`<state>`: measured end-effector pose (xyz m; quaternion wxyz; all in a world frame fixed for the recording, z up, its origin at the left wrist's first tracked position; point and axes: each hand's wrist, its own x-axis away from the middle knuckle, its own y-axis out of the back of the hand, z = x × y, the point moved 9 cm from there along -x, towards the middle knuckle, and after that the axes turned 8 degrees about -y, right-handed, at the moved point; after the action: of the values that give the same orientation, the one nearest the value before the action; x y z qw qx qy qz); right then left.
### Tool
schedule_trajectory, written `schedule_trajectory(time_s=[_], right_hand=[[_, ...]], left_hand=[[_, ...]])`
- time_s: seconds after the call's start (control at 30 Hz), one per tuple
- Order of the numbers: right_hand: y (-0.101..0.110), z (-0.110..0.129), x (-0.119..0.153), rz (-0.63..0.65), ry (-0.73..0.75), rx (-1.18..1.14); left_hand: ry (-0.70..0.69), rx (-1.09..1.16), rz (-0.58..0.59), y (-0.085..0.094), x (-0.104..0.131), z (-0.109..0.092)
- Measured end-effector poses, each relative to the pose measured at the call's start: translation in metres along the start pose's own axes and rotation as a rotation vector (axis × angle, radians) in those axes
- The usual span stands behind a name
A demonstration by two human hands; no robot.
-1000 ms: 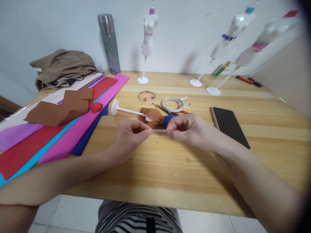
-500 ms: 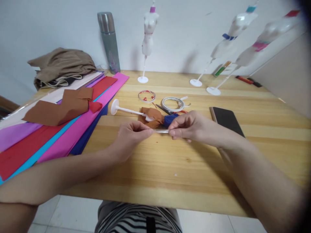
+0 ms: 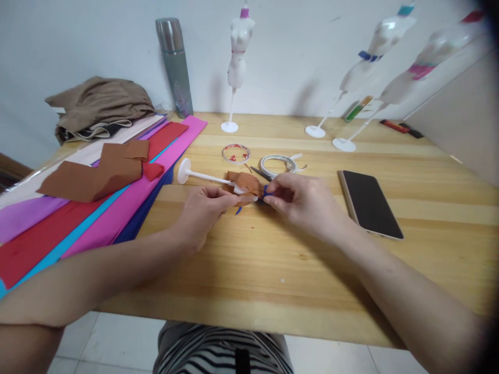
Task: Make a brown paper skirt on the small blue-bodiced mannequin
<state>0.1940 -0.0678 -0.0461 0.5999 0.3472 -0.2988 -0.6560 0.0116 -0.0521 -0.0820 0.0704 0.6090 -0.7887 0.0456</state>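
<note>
A small dress form on a white stand (image 3: 206, 177) lies on its side on the table, its base to the left. Brown paper (image 3: 246, 181) wraps its lower part, and blue paper (image 3: 267, 190) lies around it further right. My left hand (image 3: 200, 210) pinches one end of a short strip of clear tape (image 3: 248, 199), whose other end reaches the brown paper's near edge. With thumb and fingertips, my right hand (image 3: 302, 196) grips the blue paper, hiding the form's upper end. Scissors (image 3: 260, 173) lie partly covered behind that hand.
Behind the hands lie a roll of white tape (image 3: 268, 165) and a clear tape ring (image 3: 236, 154). A phone (image 3: 370, 203) is at right. Coloured paper sheets (image 3: 128, 200) spread at left. Three upright dress forms (image 3: 236, 67) and a flask (image 3: 175, 72) stand at the back.
My right hand has let go of the tape and now grips the blue paper. My left hand has moved slightly left and up with the tape, to the brown paper.
</note>
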Motion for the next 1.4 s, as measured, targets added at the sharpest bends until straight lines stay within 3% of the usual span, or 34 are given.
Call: schedule_trajectory(time_s=[0.27,0.57,0.83,1.03,1.4], right_hand=[[-0.006,0.003,0.001,0.015,-0.012,0.209],[-0.009,0.006,0.004,-0.017,0.070,0.281],[-0.013,0.010,0.006,-0.010,0.093,0.328],[-0.014,0.013,0.007,-0.015,0.099,0.356],[-0.021,0.017,0.008,-0.061,0.134,0.422]], left_hand=[[0.110,0.054,-0.050,0.004,-0.007,0.006],[0.192,0.063,-0.049,0.001,-0.008,0.008],[0.140,0.026,-0.009,0.002,-0.014,0.011],[0.157,-0.008,-0.081,0.009,-0.008,-0.001],[0.127,-0.015,-0.052,0.001,-0.010,-0.004]])
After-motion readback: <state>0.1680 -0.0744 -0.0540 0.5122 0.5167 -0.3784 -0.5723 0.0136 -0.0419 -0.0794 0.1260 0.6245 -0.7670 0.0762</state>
